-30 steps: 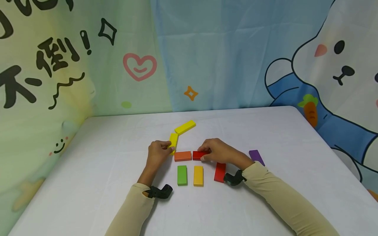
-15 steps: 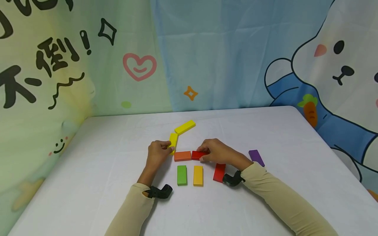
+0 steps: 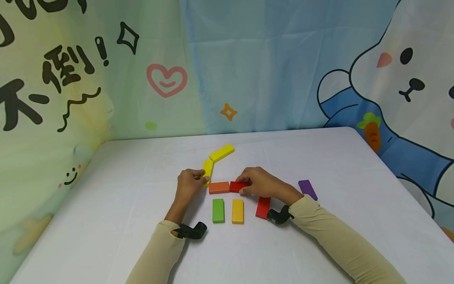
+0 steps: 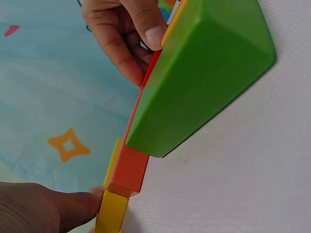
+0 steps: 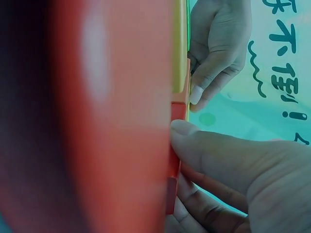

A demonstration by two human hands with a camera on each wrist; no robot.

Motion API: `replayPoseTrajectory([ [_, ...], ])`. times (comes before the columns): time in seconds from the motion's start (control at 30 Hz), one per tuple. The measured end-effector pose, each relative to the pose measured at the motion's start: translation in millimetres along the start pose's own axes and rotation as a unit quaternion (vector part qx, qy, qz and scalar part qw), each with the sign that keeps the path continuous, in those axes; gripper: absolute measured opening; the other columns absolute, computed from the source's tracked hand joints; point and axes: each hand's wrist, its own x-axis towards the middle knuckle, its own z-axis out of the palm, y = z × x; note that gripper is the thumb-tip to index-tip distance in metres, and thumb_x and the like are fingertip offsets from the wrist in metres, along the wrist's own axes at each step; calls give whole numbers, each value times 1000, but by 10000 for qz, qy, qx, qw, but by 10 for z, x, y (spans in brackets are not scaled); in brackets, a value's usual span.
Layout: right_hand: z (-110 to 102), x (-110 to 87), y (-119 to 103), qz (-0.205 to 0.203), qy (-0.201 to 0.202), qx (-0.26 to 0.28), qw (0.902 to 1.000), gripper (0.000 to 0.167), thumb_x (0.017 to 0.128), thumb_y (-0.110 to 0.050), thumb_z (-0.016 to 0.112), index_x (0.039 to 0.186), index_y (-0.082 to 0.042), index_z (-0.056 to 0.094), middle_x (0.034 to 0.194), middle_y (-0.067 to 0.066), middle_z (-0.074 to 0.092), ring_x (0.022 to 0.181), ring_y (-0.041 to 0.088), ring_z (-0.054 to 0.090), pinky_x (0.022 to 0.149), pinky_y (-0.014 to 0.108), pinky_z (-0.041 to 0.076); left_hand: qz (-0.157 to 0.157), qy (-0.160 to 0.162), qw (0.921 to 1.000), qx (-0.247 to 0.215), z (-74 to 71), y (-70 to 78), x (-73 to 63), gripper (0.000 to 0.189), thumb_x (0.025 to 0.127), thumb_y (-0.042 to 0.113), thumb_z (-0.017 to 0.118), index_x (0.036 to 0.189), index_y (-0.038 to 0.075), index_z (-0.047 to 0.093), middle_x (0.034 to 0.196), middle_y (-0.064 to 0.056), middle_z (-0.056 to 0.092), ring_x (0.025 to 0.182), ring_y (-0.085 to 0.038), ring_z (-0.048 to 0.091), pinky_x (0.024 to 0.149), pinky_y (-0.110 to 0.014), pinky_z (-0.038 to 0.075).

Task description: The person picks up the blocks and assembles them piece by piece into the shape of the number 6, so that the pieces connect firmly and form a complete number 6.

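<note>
My left hand [image 3: 186, 186] pinches the near end of a yellow block [image 3: 209, 166] between thumb and fingers, left of an orange block [image 3: 218, 188]. In the left wrist view the yellow block's end [image 4: 112, 212] meets the orange block's corner [image 4: 129, 170]. With thumb and fingers my right hand [image 3: 263, 182] holds a red block [image 3: 235, 187], whose left end sits against the orange block; its right end is hidden by the hand. My right thumb presses the near face of this red block [image 5: 178, 112] in the right wrist view.
Another yellow block [image 3: 222, 152] lies slanted behind the pinched one. In front lie a green block [image 3: 218, 211], a yellow-orange block [image 3: 238, 212] and a second red block [image 3: 263, 208] near the right wrist camera. A purple block [image 3: 307, 189] lies right, on the white tablecloth [image 3: 142, 236].
The held red block has slid slightly left with my right hand, closing the small gap to the orange block. The nearer red block has shifted slightly left. My left hand stays put.
</note>
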Motion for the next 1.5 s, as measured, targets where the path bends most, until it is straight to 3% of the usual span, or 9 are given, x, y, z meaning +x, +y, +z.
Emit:
replayPoseTrajectory([
  [0.4,-45,-50,44,37,30,99,9999,40,85,-17,77,123,-8,68,106,-3,64,96,14,57,87,29,51,5,-24,10000,4,37,15,21,31,84,8,75,112,-5,71,111,-20,67,98,-27,66,76,-33,56],
  [0.73,-140,-229,80,-131,476,121,9987,39,91,-24,70,125,-5,66,111,3,64,101,19,58,89,37,51,66,-52,10000,-37,41,10,7,31,84,8,74,113,-4,70,112,-20,67,97,-27,67,75,-33,57],
  [1.03,-166,-396,86,-422,793,31,9960,36,91,-18,69,123,-2,66,107,6,65,97,20,59,86,37,53,-86,-74,9999,63,-2,17,0,32,85,9,75,114,-4,70,113,-20,66,99,-27,66,77,-33,56],
  [1.5,-97,-623,175,-92,577,83,9983,45,90,-23,71,130,-6,61,113,2,63,104,20,57,90,38,51,-166,-115,9998,49,-13,34,-8,33,85,9,75,114,-5,70,113,-20,66,100,-27,64,77,-33,56],
])
